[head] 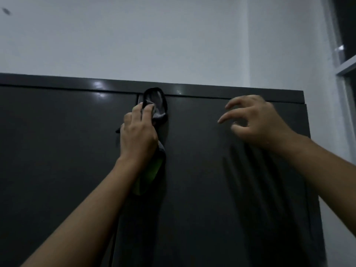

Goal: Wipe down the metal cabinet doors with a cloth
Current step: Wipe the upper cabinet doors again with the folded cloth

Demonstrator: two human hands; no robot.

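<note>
Two bare hands, raised to the upper part of a dark metal cabinet [192, 218]; dim light, head view.

Item 1: left hand [137, 132]. Its fingers [148, 110] are curled round a cloth [157, 105] and hold it against the cabinet front.

Item 2: cloth. Dark fabric with a pale grey patch at the upper end and a yellow-green part hanging below the left wrist. It lies over the vertical seam where the left door [57, 151] meets the right door [202, 170]. Its upper end reaches the top rail [212, 93] of the cabinet.

Item 3: right hand [258, 122]. It is in front of the upper right door, well apart from the cloth. Its fingers [237, 102] are bent, spread apart and hold nothing. Whether they touch the metal cannot be told. A streaked shadow [250, 170] falls on the door below this hand.

Item 4: doors. Both are closed, smooth and glossy, with light glints near the top of the left one.

Item 5: surroundings. A pale wall [134, 35] rises above and behind the cabinet; a window [346, 35] with a pale frame stands at the far right.
</note>
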